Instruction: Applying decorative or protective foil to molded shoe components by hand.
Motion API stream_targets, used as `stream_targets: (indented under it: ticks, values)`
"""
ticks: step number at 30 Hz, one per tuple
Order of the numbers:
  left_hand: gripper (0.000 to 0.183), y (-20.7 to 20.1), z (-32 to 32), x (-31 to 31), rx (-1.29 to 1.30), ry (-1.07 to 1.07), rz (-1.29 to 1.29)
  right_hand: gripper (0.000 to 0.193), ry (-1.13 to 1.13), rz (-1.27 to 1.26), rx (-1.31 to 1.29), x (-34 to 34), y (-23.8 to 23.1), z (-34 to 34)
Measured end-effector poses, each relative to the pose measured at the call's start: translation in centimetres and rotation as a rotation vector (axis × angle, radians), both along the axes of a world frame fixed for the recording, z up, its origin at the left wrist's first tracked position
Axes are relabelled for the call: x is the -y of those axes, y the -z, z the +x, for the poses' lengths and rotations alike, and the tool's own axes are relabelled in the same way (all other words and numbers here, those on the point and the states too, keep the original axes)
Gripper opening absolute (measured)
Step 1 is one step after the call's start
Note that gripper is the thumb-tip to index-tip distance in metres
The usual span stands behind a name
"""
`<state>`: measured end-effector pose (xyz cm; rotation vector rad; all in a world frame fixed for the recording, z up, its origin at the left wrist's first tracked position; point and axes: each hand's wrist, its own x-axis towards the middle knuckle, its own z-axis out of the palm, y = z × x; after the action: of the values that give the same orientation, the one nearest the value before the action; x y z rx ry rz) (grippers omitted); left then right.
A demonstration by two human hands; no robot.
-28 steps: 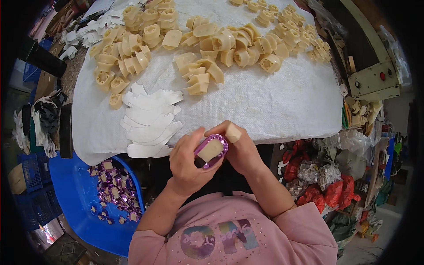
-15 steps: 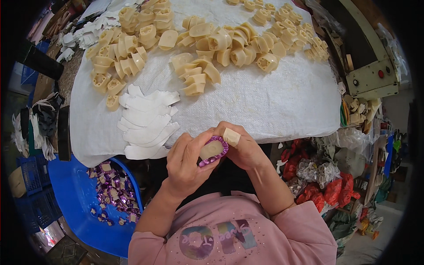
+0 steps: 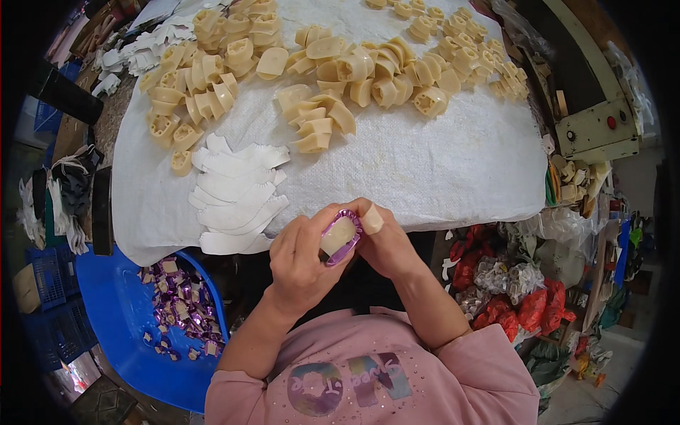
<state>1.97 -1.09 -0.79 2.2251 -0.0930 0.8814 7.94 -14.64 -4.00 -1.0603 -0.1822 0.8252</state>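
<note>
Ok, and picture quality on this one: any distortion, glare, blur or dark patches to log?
Head view: fisheye bowing along the sides of the white sheet, black vignetting at the corners; head view: small bright glints on the purple pieces; head view: left hand and right hand reasonably sharp, the gap below the sheet's front edge nearly black.

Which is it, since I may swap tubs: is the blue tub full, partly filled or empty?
Partly filled: purple and beige pieces heap inside the blue tub, its left side showing bare.
</note>
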Motion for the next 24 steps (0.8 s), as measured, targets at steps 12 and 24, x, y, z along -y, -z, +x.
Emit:
stream_targets:
  ticks: [12, 24]
  values:
    - [0.050, 0.1, -0.5, -0.4, -0.056, 0.028, -0.061, 0.032, 0.060, -0.113, 0.302, -0.8, -0.4, -0.6]
    - [0.061, 0.2, -3.6, -2.4, -0.542, 0.502, -1.257, 0.019, -0.056, -0.214, 0.932, -2.3, -3.9, 1.1]
